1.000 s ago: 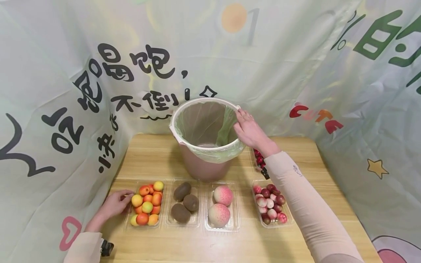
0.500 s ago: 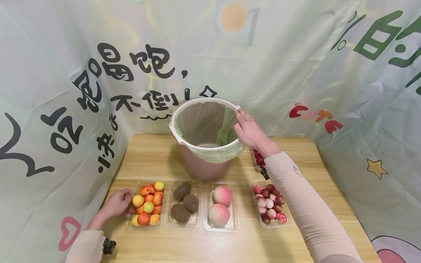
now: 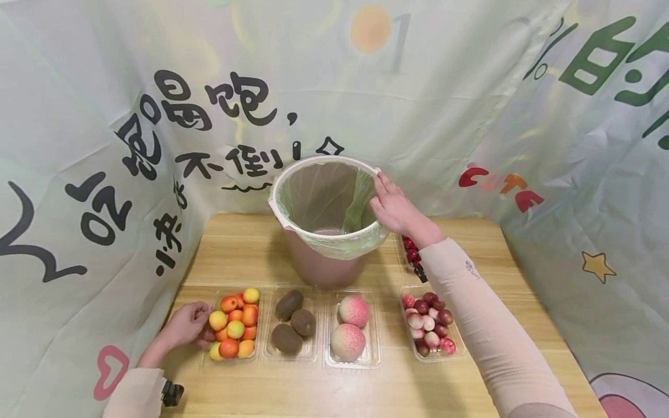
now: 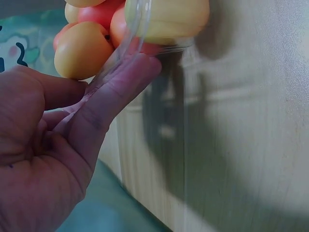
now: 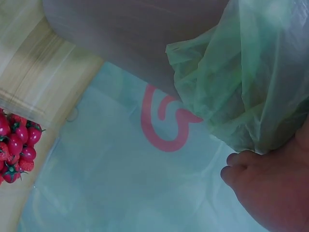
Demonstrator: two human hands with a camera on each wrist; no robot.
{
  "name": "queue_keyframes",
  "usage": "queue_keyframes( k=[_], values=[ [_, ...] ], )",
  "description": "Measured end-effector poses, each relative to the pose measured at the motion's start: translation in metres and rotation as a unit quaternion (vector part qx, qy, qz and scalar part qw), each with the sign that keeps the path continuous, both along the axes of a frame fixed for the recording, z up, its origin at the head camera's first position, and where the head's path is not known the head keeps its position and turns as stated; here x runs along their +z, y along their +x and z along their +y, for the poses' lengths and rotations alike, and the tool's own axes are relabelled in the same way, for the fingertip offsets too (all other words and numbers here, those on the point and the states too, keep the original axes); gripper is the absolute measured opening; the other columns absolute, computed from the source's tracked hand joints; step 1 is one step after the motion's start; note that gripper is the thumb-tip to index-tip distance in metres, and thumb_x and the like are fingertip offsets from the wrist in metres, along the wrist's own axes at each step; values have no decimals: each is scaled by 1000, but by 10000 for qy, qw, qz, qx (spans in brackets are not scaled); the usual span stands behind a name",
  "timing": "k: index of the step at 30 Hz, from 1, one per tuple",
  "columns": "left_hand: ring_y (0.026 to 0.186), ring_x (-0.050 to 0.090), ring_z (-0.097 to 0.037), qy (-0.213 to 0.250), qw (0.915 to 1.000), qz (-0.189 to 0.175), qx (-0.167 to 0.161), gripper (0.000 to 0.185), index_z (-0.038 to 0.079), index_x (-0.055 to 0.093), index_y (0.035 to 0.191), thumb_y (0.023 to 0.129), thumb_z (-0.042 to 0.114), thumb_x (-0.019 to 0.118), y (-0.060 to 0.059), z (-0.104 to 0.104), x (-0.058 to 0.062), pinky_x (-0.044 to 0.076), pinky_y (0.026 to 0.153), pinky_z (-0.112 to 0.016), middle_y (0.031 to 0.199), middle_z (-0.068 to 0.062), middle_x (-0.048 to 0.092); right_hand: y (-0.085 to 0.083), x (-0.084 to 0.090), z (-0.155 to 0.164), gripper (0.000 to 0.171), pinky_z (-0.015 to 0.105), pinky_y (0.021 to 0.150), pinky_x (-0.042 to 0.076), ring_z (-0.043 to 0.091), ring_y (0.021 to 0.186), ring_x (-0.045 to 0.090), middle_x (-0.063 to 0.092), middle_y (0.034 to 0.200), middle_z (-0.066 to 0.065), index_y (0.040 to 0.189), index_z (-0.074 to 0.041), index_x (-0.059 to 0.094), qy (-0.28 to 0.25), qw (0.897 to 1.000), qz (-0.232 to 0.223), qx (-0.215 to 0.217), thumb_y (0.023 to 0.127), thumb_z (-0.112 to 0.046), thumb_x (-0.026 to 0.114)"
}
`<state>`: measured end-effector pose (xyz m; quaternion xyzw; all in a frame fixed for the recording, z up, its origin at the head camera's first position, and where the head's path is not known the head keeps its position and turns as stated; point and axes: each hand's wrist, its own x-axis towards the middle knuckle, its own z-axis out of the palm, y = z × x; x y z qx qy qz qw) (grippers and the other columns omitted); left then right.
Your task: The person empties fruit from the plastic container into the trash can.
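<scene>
Left hand: the left hand (image 3: 184, 326) lies on the wooden table (image 3: 251, 249) at the left edge of the clear tray of apricots (image 3: 233, 325); in the left wrist view its fingers (image 4: 123, 84) pinch the tray's thin plastic rim, with the orange and yellow fruit just above them
Right hand: the right hand (image 3: 393, 204) grasps the right side of the pink bin (image 3: 324, 267) at its rim, fingers curled over the edge where the green bag liner (image 3: 334, 247) folds out; in the right wrist view the gathered green plastic hangs just above the knuckles
Bin: upright at the back middle of the table, close to the printed cloth backdrop (image 3: 470, 104), liner open inside it
Front row: right of the apricots sit a tray of three kiwis (image 3: 292, 322), a tray of two peaches (image 3: 351, 326) and a tray of small red and pale fruit (image 3: 430, 324), side by side and apart from the bin
Behind the right arm: a tray of cherry tomatoes (image 3: 410, 251), partly hidden by the beige sleeve (image 3: 486, 331); the right wrist view shows them red with green stalks
</scene>
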<state>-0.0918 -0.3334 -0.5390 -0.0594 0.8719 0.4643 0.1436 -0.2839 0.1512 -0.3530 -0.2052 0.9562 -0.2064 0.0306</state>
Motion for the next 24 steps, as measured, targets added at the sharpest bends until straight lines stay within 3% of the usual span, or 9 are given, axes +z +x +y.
queue_keyframes(
  k=[7,16,24],
  values=[
    [66,76,-29,185,9998,59,22,22,-16,57,114,109,4,47,0,-4,3,64,56,-37,76,-13,70,0,0,2,71,54,135,3,41,165,0,-6,177,19,167,3,3,21,9999,-112,5,113,-40,20],
    [69,77,-24,605,9979,120,194,30,-21,52,124,110,4,45,-7,-11,17,66,61,-38,88,-19,75,0,-1,1,77,53,135,4,38,165,-1,-7,178,17,168,1,3,10,9998,-198,-32,113,-50,22],
    [73,79,-26,549,9980,246,181,31,-20,48,128,111,5,41,-19,-11,48,66,64,-40,96,-25,75,-1,-1,2,74,55,135,3,39,165,-1,-9,178,16,168,0,2,95,9997,-205,-2,114,-47,21]
  ],
)
